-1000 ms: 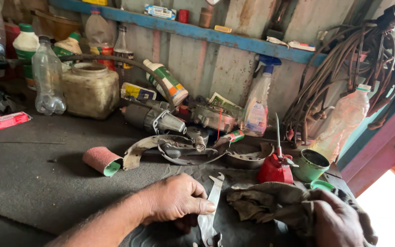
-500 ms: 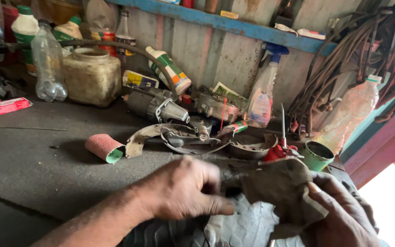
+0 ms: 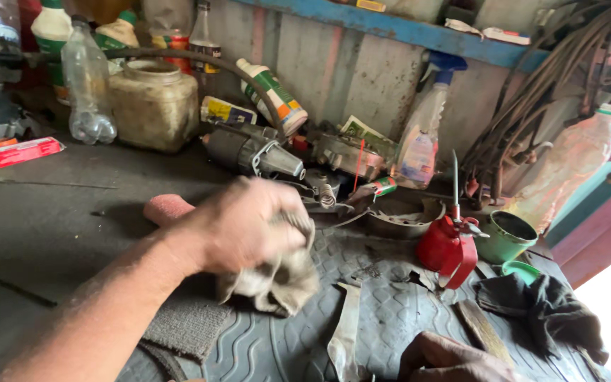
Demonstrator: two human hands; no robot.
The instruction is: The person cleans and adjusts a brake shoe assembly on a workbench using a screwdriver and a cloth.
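While left hand (image 3: 238,226) grips grey rag (image 3: 277,279), right hand (image 3: 454,359) grip unclear.

Your left forearm reaches in from the lower left edge and runs diagonally up toward the middle, bare, with the wrist nearly straight. Your left hand (image 3: 238,226) is seen from the back, knuckles up, fingers curled down and closed around a grimy, crumpled grey-brown cloth rag (image 3: 277,279) that hangs below your palm. The hand is slightly blurred. Your right hand (image 3: 454,357) shows only in part at the bottom edge, low and right of centre, knuckles rounded and fingers bent downward; whether it grips anything cannot be told.
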